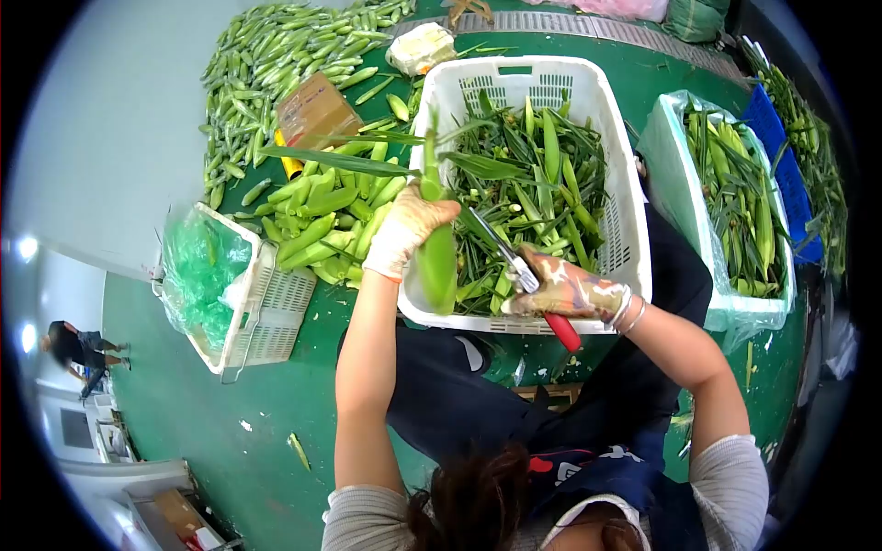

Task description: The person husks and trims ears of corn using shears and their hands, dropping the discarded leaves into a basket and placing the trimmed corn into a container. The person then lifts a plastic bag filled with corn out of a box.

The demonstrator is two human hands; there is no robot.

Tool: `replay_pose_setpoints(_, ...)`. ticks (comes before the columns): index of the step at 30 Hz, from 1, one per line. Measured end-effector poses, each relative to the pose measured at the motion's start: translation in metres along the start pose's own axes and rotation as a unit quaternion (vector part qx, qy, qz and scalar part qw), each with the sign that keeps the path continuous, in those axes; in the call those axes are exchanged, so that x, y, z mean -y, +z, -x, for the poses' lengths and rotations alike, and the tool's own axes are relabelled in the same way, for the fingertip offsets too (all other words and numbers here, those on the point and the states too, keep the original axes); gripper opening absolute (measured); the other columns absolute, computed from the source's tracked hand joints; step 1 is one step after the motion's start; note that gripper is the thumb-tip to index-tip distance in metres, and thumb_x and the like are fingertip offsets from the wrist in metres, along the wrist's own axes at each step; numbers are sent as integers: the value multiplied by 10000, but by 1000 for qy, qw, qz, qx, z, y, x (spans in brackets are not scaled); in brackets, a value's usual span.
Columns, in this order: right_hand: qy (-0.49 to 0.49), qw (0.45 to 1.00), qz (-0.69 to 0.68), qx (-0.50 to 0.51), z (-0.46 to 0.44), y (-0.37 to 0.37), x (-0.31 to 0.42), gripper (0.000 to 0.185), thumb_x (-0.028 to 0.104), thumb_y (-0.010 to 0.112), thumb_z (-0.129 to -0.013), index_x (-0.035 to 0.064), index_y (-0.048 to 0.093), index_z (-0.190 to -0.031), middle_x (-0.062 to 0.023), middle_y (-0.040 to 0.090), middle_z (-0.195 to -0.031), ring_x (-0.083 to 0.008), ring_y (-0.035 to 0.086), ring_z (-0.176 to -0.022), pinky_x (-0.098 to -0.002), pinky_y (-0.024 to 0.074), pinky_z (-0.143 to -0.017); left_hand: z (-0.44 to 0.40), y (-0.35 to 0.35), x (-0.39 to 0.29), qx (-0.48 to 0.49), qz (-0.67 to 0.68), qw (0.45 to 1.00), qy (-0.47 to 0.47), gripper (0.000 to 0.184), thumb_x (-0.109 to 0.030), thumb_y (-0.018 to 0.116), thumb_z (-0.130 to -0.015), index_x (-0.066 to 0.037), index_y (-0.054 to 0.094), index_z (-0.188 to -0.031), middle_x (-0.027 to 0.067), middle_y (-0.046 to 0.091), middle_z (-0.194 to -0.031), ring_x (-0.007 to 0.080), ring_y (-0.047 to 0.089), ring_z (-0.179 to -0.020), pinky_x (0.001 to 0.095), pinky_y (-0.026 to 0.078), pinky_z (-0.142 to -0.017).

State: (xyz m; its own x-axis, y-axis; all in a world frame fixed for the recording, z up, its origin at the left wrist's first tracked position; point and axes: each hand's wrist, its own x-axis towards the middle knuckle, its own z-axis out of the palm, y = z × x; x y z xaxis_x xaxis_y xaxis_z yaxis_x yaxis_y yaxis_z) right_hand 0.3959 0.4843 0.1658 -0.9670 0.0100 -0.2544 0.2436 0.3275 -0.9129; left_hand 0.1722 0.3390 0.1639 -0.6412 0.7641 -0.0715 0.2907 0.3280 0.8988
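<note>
My left hand (404, 231), in a pale glove, is closed around a green ear of corn (437, 271) in its husk. The ear is held roughly upright over the left side of a white plastic crate (617, 119), long leaves trailing from its upper end. In a camouflage-patterned glove, my right hand (574, 292) grips red-handled shears (562, 332). Their metal blades point up and left toward the ear, apart from it. Cut leaves and husks (542, 174) fill much of the crate. My fingers hide part of the shears.
Left of the crate lies a pile of husked-over corn ears (322, 216), beside a basket (276, 308) with green bags. Many ears (276, 55) cover the floor behind a cardboard box (317, 112). A lined crate (776, 308) stands right. Another person (78, 349) is far left.
</note>
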Motion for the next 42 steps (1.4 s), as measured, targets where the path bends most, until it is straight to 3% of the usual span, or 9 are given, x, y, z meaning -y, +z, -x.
replay_pose_setpoints(3,42,994,92,-30,-10,-16,24,547,389,766,-688,31,444,-947,-118,564,-783,-218,560,-735,-346,457,-683,4,1,-13,48,-111,992,48,496,-137,731,-761,85,495,-1137,38,662,-896,116,606,-801,267,481,-824)
replay_pose_setpoints(8,-55,969,231,-67,-30,-42,21,695,420,790,-641,-48,418,-994,-254,543,-951,-329,548,-940,-398,437,-832,-3,14,-22,111,48,991,48,576,-122,742,-706,113,489,-1167,100,653,-893,121,572,-811,243,468,-800)
replay_pose_setpoints(17,42,976,212,26,-17,-72,28,613,473,764,-670,-14,464,-892,-143,560,-768,-224,555,-719,-359,455,-662,6,37,-9,166,30,980,-106,651,-254,799,-667,66,541,-1171,138,678,-997,190,632,-941,286,479,-843)
replay_pose_setpoints(23,41,976,215,4,-24,-66,2,521,376,771,-686,-27,513,-893,-120,595,-743,-192,581,-669,-338,480,-621,-8,63,30,127,-119,984,-39,628,-287,728,-718,89,513,-1173,186,662,-972,233,634,-926,312,477,-838)
replay_pose_setpoints(27,88,994,-67,-24,-19,-56,-33,228,193,694,-769,19,552,-732,-31,576,-619,-116,536,-486,-266,459,-459,-8,64,12,156,-89,982,-51,617,-233,733,-732,104,482,-1184,192,660,-965,212,635,-903,300,483,-835)
replay_pose_setpoints(28,91,988,-119,-41,-15,-57,-31,253,235,694,-770,12,575,-762,-38,570,-611,-130,528,-506,-284,453,-495,0,64,7,143,128,981,-23,537,-138,747,-744,73,501,-1172,126,661,-985,154,619,-883,280,492,-817)
replay_pose_setpoints(31,-1,984,-96,-151,-19,-55,-28,398,331,697,-785,8,545,-960,-87,590,-827,-151,553,-739,-292,461,-675,6,52,-24,131,140,981,4,513,-78,756,-748,41,508,-1180,66,647,-995,110,586,-874,261,490,-807)
replay_pose_setpoints(36,-92,973,-11,-213,-33,-53,27,343,255,684,-790,17,533,-985,-109,602,-840,-189,559,-752,-325,467,-710,8,59,-29,51,164,967,189,529,-404,683,-845,-7,544,-1164,35,641,-974,113,559,-814,271,467,-754)
replay_pose_setpoints(42,-89,937,-234,-243,-63,-37,36,120,59,619,-784,34,552,-881,-29,563,-668,-116,534,-547,-275,450,-499,11,35,-29,-61,168,983,47,399,-422,536,-931,-38,621,-997,14,633,-802,122,554,-721,261,452,-672)
